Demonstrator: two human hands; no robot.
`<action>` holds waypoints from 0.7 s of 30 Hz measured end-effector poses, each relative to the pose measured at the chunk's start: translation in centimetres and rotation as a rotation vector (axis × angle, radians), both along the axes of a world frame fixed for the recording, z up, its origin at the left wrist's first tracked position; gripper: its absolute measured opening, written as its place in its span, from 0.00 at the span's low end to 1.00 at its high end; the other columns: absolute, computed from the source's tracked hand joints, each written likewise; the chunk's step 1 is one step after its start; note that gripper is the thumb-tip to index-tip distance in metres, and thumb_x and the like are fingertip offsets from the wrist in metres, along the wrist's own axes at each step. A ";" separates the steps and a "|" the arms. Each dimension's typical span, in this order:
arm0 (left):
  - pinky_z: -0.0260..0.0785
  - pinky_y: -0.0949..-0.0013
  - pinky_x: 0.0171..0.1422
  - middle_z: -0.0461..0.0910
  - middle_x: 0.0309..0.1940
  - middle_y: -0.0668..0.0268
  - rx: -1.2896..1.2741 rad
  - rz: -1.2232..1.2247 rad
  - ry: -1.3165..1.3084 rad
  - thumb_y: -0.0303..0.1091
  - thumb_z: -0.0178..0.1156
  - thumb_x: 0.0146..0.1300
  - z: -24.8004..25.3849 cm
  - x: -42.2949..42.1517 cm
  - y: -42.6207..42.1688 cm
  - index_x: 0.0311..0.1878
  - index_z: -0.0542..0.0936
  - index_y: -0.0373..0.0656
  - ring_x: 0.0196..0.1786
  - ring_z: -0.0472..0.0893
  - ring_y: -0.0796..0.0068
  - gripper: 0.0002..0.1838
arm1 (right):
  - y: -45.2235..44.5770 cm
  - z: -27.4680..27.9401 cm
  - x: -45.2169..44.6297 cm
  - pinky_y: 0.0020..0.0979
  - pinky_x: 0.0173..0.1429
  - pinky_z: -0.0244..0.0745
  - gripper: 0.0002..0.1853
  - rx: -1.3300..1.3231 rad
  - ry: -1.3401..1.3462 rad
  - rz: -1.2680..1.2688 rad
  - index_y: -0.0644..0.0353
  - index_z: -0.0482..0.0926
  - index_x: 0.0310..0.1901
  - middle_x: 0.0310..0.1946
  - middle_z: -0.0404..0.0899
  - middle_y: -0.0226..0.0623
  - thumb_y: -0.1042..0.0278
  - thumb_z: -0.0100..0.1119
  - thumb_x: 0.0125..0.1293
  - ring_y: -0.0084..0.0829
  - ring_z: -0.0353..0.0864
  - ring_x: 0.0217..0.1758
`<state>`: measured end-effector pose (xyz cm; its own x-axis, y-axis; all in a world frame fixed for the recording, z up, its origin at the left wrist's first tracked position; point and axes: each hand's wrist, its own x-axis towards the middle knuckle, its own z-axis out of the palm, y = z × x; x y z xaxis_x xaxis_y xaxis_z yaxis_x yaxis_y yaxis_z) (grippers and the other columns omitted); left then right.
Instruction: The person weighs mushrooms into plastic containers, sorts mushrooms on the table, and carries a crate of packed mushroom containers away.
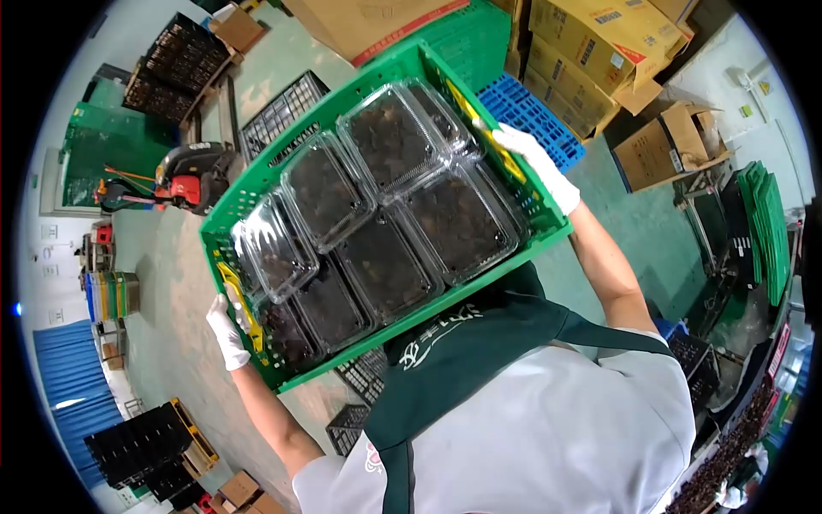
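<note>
A green crate with yellow handles is held up in front of my body, tilted in view. Inside lie several clear plastic boxes with dark contents, some stacked on others. My left hand, in a white glove, grips the yellow handle at the crate's left end. At the right end, my right hand, also white-gloved, is closed on the other handle. The fingertips of both hands are partly hidden by the crate's walls.
Yellow cardboard boxes and a blue pallet stand beyond the crate. An open carton is at right. A red and black machine stands at left. Black crates are stacked at lower left.
</note>
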<state>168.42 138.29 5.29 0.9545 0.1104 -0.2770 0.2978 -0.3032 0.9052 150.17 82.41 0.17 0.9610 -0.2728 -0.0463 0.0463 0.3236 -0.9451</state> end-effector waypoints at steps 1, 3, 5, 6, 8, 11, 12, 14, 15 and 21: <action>0.51 0.75 0.12 0.65 0.11 0.74 -0.055 -0.057 0.008 0.43 0.45 0.72 0.4 -0.4 -0.1 0.29 0.74 0.45 0.09 0.62 0.81 0.17 | 0.3 0.0 -0.2 0.25 0.70 0.57 0.25 -0.008 0.025 0.007 0.63 0.72 0.62 0.60 0.74 0.33 0.58 0.54 0.68 0.24 0.69 0.63; 0.51 0.75 0.12 0.65 0.11 0.74 -0.051 0.019 0.054 0.43 0.44 0.71 0.9 -0.7 -1.1 0.31 0.74 0.46 0.09 0.62 0.82 0.16 | 0.9 0.7 -0.5 0.26 0.70 0.56 0.24 -0.018 0.055 -0.003 0.62 0.73 0.62 0.60 0.74 0.33 0.58 0.54 0.67 0.25 0.69 0.63; 0.51 0.77 0.13 0.66 0.13 0.76 -0.108 0.052 0.061 0.42 0.45 0.71 0.9 -0.4 -1.3 0.34 0.75 0.48 0.10 0.62 0.84 0.14 | -0.1 -0.5 -0.3 0.27 0.71 0.55 0.24 -0.150 0.007 -0.029 0.60 0.75 0.61 0.60 0.74 0.33 0.57 0.54 0.67 0.25 0.69 0.63; 0.52 0.77 0.14 0.66 0.13 0.77 -0.186 0.013 0.102 0.42 0.45 0.71 0.5 0.0 -0.6 0.35 0.76 0.49 0.11 0.62 0.85 0.13 | -0.4 -0.5 -0.1 0.28 0.71 0.54 0.23 -0.283 0.091 -0.063 0.60 0.76 0.60 0.60 0.74 0.33 0.59 0.54 0.65 0.26 0.69 0.63; 0.52 0.79 0.15 0.67 0.15 0.79 -0.217 -0.050 0.139 0.42 0.46 0.71 -0.2 0.2 1.1 0.37 0.76 0.50 0.12 0.62 0.87 0.12 | -0.4 0.4 0.5 0.25 0.67 0.58 0.22 -0.245 0.075 -0.012 0.59 0.77 0.58 0.58 0.76 0.31 0.60 0.53 0.65 0.25 0.70 0.61; 0.51 0.80 0.16 0.68 0.16 0.80 -0.153 -0.047 0.096 0.42 0.48 0.70 -0.8 0.6 1.6 0.37 0.77 0.48 0.14 0.62 0.88 0.12 | 0.2 0.4 0.6 0.23 0.61 0.64 0.23 -0.012 0.125 -0.027 0.62 0.73 0.61 0.56 0.76 0.32 0.62 0.52 0.66 0.24 0.73 0.56; 0.52 0.80 0.17 0.69 0.16 0.79 -0.199 -0.084 0.067 0.43 0.49 0.70 -1.1 0.6 2.2 0.38 0.78 0.47 0.14 0.62 0.89 0.13 | -0.4 -0.1 0.7 0.25 0.64 0.63 0.24 0.028 0.186 -0.010 0.62 0.72 0.62 0.58 0.74 0.34 0.63 0.52 0.66 0.26 0.72 0.59; 0.52 0.80 0.18 0.70 0.17 0.78 -0.241 -0.113 0.057 0.44 0.50 0.69 -2.6 0.9 3.3 0.38 0.79 0.45 0.15 0.63 0.88 0.14 | -0.8 -0.6 1.1 0.27 0.67 0.61 0.25 -0.007 0.145 0.008 0.65 0.70 0.63 0.60 0.73 0.37 0.62 0.49 0.67 0.28 0.72 0.61; 0.53 0.79 0.18 0.71 0.19 0.77 -0.359 -0.099 0.075 0.43 0.51 0.68 -2.9 1.1 3.6 0.39 0.79 0.43 0.15 0.63 0.88 0.14 | 1.2 1.0 1.0 0.28 0.68 0.61 0.25 0.124 0.106 0.021 0.64 0.69 0.64 0.60 0.73 0.38 0.62 0.48 0.68 0.28 0.71 0.62; 0.50 0.77 0.15 0.71 0.20 0.72 -0.211 0.026 0.017 0.40 0.51 0.69 -1.3 1.0 1.9 0.36 0.76 0.42 0.14 0.60 0.85 0.12 | 0.8 0.0 0.7 0.31 0.65 0.66 0.29 0.129 0.125 0.033 0.59 0.67 0.67 0.59 0.74 0.34 0.53 0.47 0.68 0.29 0.74 0.59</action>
